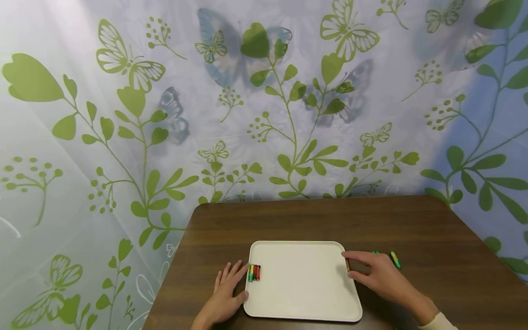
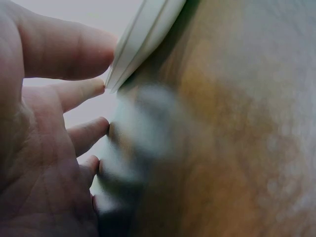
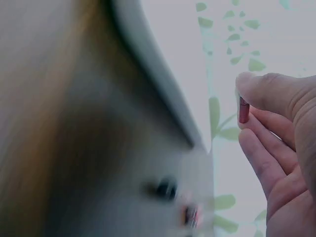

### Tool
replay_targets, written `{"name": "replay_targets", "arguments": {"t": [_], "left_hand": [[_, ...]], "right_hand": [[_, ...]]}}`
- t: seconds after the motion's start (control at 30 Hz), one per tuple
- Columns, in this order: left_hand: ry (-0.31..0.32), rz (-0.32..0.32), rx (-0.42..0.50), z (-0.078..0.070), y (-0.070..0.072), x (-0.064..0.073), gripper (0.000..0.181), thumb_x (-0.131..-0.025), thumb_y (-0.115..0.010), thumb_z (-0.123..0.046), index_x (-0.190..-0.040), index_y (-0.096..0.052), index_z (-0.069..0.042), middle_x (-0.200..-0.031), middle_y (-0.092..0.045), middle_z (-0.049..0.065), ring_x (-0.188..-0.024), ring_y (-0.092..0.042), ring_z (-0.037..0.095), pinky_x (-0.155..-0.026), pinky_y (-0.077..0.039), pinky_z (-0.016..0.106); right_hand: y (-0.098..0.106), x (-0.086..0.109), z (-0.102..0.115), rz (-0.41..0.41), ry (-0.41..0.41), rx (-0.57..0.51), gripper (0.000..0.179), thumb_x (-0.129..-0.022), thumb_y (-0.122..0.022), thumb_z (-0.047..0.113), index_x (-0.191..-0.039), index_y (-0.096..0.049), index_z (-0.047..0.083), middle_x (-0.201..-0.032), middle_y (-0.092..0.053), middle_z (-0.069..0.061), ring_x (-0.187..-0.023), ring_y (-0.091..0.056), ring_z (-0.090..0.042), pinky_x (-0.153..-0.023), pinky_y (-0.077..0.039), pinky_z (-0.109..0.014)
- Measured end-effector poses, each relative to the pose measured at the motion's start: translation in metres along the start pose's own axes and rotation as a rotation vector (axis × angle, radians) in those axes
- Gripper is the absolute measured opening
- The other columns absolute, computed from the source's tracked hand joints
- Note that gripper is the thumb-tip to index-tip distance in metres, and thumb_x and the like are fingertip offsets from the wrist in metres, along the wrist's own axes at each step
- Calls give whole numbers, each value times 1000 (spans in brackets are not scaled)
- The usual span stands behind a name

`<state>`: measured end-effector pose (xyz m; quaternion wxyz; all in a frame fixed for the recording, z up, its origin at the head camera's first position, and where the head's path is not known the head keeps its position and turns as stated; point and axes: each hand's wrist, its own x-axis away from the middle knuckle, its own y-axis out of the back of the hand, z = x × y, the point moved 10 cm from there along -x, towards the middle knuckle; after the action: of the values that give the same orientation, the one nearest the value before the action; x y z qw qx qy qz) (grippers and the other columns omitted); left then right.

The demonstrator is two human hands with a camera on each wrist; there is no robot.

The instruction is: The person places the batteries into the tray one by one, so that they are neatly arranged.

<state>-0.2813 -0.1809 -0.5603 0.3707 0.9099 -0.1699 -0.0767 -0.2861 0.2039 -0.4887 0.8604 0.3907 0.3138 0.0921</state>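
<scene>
Several batteries (image 1: 255,273) lie inside the tray (image 1: 305,288) near its left edge, beside the spread-fingered left hand (image 1: 224,294); at its right edge, the right hand (image 1: 381,276) pinches another battery (image 3: 244,112); placing seems in hand, needing gentle lowering.

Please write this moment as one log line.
left hand: touches tray; right hand: pinches red battery; tray: batteries along left side

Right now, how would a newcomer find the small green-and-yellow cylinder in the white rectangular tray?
On the brown wood-grain table, find the white rectangular tray. Just inside its left edge, by the left hand, lies the small green-and-yellow cylinder. It lies leftmost, its neighbours being small red cylinders.
</scene>
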Motion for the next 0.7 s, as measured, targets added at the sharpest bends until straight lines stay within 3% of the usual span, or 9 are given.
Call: {"name": "replay_targets", "arguments": {"t": [0.13,0.3,0.7], "left_hand": [[-5,4,7,-1,-1,-1,69,-92,-64,-18,-156,-38,-16,-163,-26,22,-151,-2,52,-114,9,70],[-9,-1,2,0,-2,-1,69,-91,-65,-17,-156,-38,-17,-163,-26,21,-152,-3,52,-114,8,70],[-4,-4,6,-2,1,0,69,-92,-64,-17,-156,-38,-17,-163,-26,22,-151,-3,52,-114,8,69]], "right_hand": [[-12,-14,12,-10,-4,-47,48,-80,-85,18,-125,-69,27,-118,-73,8,-101,-73,-14,-75,-60,-27],[-31,-30,22,6,-42,-104,47,-82,-84,20,-125,-70,29,-120,-70,16,-105,-72,-17,-81,-61,-34],[-70,-62,48,14,-7,-152,44,-81,-84,19,-122,-71,29,-120,-71,15,-108,-71,-14,-87,-60,-35]]}}
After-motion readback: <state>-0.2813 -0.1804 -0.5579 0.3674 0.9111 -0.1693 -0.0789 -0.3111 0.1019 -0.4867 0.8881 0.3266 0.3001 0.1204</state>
